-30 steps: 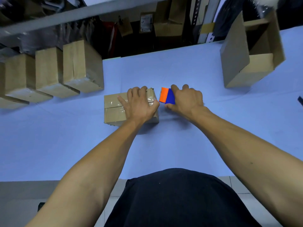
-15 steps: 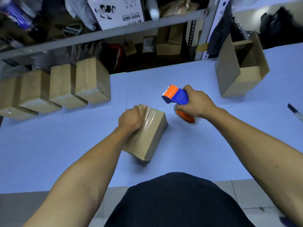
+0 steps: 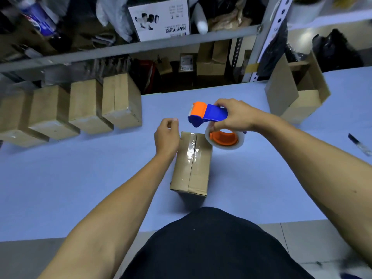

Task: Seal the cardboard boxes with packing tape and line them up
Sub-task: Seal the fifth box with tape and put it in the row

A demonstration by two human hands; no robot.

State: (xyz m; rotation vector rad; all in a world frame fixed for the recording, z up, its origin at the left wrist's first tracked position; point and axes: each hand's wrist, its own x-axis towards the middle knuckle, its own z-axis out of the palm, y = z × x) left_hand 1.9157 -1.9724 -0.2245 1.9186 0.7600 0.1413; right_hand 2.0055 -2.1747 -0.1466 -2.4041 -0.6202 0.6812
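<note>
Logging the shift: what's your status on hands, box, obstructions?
Right hand grips tape dispenser above the box. Left hand loosely curled, holding nothing. Box taped along top seam, not yet in the row. Nothing between them.

Counter (image 3: 80, 188): pale blue surface, running the full width. Small dark object (image 3: 359, 144) lies on it at the far right edge; too blurred to identify. Behind the counter, a grey metal shelf (image 3: 128, 50) spans the back, with a perforated upright post (image 3: 270, 35) at right. On the shelf: a white printed carton (image 3: 160, 18) showing dark product pictures, a blue-labelled bottle (image 3: 39, 18) at left, and a crumpled tan bag (image 3: 229, 19). A black plastic bag (image 3: 336, 50) sits at far right. Grey tiled floor (image 3: 298, 236) shows below the counter's near edge.
</note>
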